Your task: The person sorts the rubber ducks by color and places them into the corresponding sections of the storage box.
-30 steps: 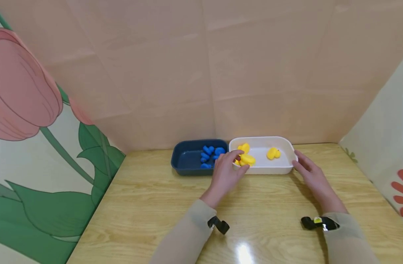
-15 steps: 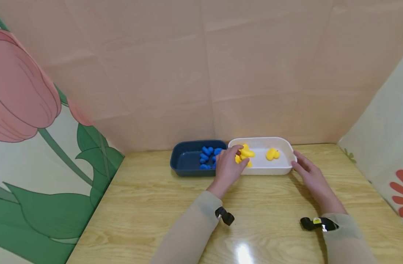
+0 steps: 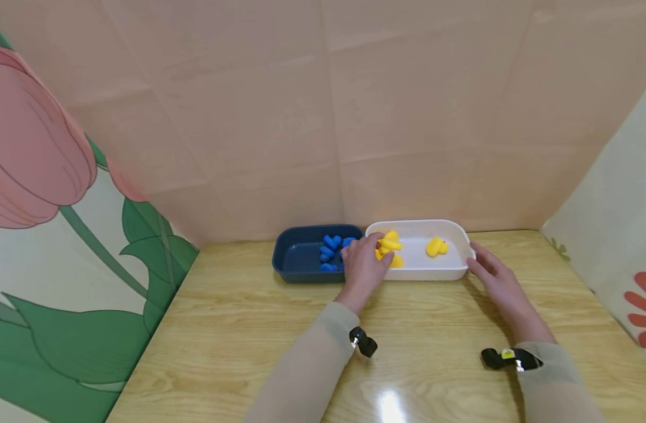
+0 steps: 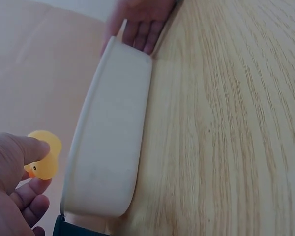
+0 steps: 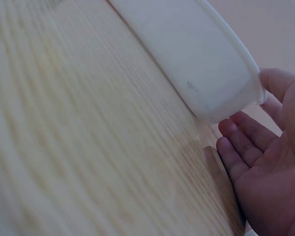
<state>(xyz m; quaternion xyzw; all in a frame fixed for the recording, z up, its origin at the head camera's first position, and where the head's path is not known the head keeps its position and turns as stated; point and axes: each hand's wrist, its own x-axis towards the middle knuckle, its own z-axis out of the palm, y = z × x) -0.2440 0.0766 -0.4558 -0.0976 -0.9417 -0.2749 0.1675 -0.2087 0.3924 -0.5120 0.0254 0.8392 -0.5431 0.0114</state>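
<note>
My left hand (image 3: 362, 267) reaches over the left end of a white tray (image 3: 425, 273). It pinches a small yellow rubber duck (image 4: 45, 160) between thumb and fingers, level with the rim in the left wrist view. More yellow ducks (image 3: 396, 262) lie beneath that hand, partly hidden by it. Toward the tray's right side sits another yellow clump (image 3: 436, 247), seemingly a pair of ducks. At the tray's right end, my right hand (image 3: 499, 282) rests its thumb and loosely bent fingers against the rim and end wall.
A dark blue tray (image 3: 296, 276) abuts the white one on the left. Several small blue pieces (image 3: 328, 252) lie in its right half, partly covered by my left hand. Both trays stand near the table's (image 3: 238, 329) back edge, before a beige-covered wall (image 3: 259, 147).
My left forearm has shifted slightly right, and the hand has swung a little away from me over the yellow ducks, some of which have moved. The right hand stays at the tray's end.
</note>
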